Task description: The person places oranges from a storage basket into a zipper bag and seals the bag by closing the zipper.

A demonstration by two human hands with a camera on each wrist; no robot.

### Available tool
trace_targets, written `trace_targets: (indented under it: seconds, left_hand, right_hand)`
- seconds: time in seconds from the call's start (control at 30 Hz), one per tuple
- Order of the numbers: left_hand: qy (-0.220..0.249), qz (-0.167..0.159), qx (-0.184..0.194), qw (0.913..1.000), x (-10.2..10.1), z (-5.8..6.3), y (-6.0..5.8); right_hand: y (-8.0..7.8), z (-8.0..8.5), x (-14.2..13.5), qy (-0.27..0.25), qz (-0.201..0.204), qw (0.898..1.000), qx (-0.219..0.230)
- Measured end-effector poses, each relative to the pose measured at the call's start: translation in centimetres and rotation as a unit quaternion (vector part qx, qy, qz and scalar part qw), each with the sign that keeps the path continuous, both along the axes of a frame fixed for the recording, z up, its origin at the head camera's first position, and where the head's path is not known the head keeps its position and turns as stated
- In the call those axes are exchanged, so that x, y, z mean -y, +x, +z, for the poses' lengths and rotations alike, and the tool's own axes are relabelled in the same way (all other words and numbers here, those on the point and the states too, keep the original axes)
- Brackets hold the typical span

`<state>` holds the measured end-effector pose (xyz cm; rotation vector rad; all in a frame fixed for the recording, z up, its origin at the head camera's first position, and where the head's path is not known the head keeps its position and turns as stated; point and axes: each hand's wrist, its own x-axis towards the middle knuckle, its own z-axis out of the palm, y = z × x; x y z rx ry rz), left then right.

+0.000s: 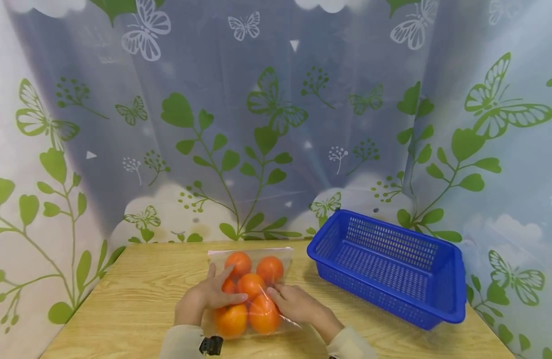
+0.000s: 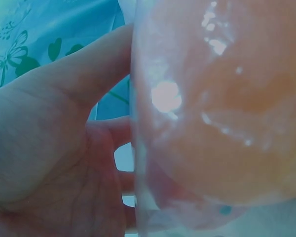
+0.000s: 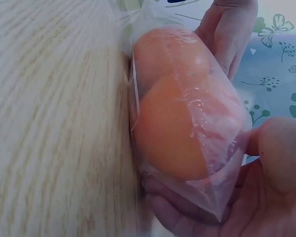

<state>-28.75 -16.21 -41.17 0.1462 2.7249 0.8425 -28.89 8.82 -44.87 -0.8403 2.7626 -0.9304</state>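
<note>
A clear zip bag (image 1: 246, 253) filled with several oranges (image 1: 251, 286) lies on the table, its zip edge on the far side. My left hand (image 1: 209, 293) holds the bag's left side, with the thumb across the oranges; in the left wrist view its other fingers reach behind the plastic. At the right side, my right hand (image 1: 298, 302) grips the bag, thumb on top. The right wrist view shows fingers (image 3: 180, 210) of this hand under the bag's corner. Glare on the plastic blurs the fruit in the left wrist view.
A blue plastic basket (image 1: 383, 299) with perforated walls stands on the right of the wooden table (image 1: 146, 279), holding nothing visible. Behind and on both sides hangs a curtain (image 1: 213, 75) printed with leaves and butterflies.
</note>
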Motion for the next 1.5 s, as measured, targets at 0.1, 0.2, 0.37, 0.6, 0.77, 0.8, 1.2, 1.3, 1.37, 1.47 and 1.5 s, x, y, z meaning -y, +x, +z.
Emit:
trace_targets:
  seconds: [0.1,0.2,0.37,0.6,0.77,0.8,1.2,1.3,1.37,1.47,1.5]
  left_hand:
    - [0.001,0.001,-0.001,1.0000,-0.1,0.0,0.0]
    - [0.005,0.003,-0.003,1.0000,-0.1,0.0,0.0]
    - [0.012,0.004,-0.007,0.9999,-0.2,0.0,-0.1]
    - [0.013,-0.001,0.004,0.9999,0.0,-0.1,0.0]
    - [0.012,-0.002,0.001,0.9999,0.0,-0.2,0.1]
    - [0.011,-0.003,0.000,0.9999,-0.1,-0.2,0.1]
    - [0.008,-0.002,-0.004,1.0000,-0.3,0.1,0.4]
    - [0.006,0.000,-0.004,1.0000,-0.3,0.2,0.6]
    - [0.006,0.005,-0.001,1.0000,-0.3,0.3,0.6]
    - [-0.002,0.011,-0.008,0.9999,-0.4,0.5,0.7]
    - [-0.004,0.011,-0.014,0.9998,-0.4,0.6,0.7]
  right_hand:
    - [0.0,0.1,-0.1,0.008,-0.002,1.000,-0.015]
    - [0.1,0.1,-0.3,0.016,0.001,0.999,-0.042]
    - [0.1,0.0,-0.7,0.040,0.004,0.995,-0.087]
    - [0.0,0.0,-1.0,0.079,-0.002,0.995,-0.065]
    - [0.2,0.1,-1.2,0.084,-0.004,0.994,-0.069]
    - [0.2,0.0,-1.3,0.084,-0.005,0.994,-0.069]
    - [0.1,0.2,-1.6,0.087,-0.027,0.995,-0.036]
    - [0.1,0.3,-1.6,0.090,-0.030,0.995,-0.035]
    - [0.0,0.3,-1.5,0.091,-0.030,0.995,-0.034]
    - [-0.2,0.4,-1.6,0.089,-0.032,0.995,-0.041]
    - [-0.2,0.4,-1.6,0.088,-0.032,0.995,-0.046]
